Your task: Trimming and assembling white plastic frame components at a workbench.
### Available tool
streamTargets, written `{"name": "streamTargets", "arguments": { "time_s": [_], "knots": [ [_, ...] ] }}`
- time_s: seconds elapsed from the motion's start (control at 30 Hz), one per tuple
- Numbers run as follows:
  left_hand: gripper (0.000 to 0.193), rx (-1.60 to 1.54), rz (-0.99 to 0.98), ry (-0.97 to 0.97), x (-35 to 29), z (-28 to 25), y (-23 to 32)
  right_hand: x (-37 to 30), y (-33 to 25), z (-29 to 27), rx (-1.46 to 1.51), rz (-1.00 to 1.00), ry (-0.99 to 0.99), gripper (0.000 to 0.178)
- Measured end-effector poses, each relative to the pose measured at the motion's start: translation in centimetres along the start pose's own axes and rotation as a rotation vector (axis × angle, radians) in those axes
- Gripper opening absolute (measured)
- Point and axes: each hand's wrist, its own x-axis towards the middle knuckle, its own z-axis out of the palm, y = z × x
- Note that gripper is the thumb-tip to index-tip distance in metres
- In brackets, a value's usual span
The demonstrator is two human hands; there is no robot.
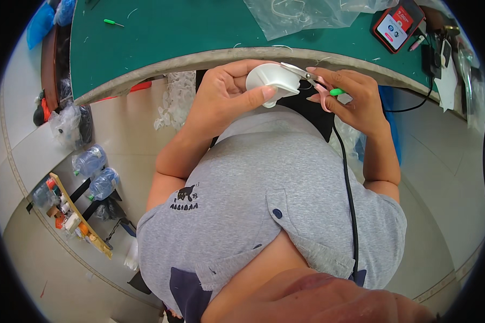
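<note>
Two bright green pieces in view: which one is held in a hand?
The green piece in the right hand, next to the pink-handled scissors. The other green one lies on the table, at the picture's upper left.

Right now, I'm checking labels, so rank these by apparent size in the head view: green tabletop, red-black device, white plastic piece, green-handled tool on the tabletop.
1. Green tabletop
2. Red-black device and white plastic piece: too alike to rank
3. Green-handled tool
</note>
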Motion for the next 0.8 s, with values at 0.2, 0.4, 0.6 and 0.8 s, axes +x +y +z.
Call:
{"name": "streamTargets", "arguments": {
  "time_s": [0.2, 0.4, 0.6, 0.8],
  "knots": [
    [0.040, -0.019, 0.003, 0.014, 0.07, 0.13, 0.04, -0.27, 0.25, -0.12, 0.008, 0.021, -0.015, 0.040],
    [0.039, -0.011, -0.014, 0.000, 0.09, 0.15, 0.05, -0.15, 0.00, -0.03, -0.016, 0.011, -0.002, 0.040],
    [0.040, 0.033, -0.027, 0.007, -0.03, 0.36, 0.32, -0.11, -0.05, -0.10, -0.008, 0.027, -0.026, 0.039],
    [0.039, 0.006, -0.020, -0.001, -0.03, 0.37, 0.30, -0.17, 0.07, -0.13, 0.010, 0.027, -0.047, 0.041]
  ]
}}
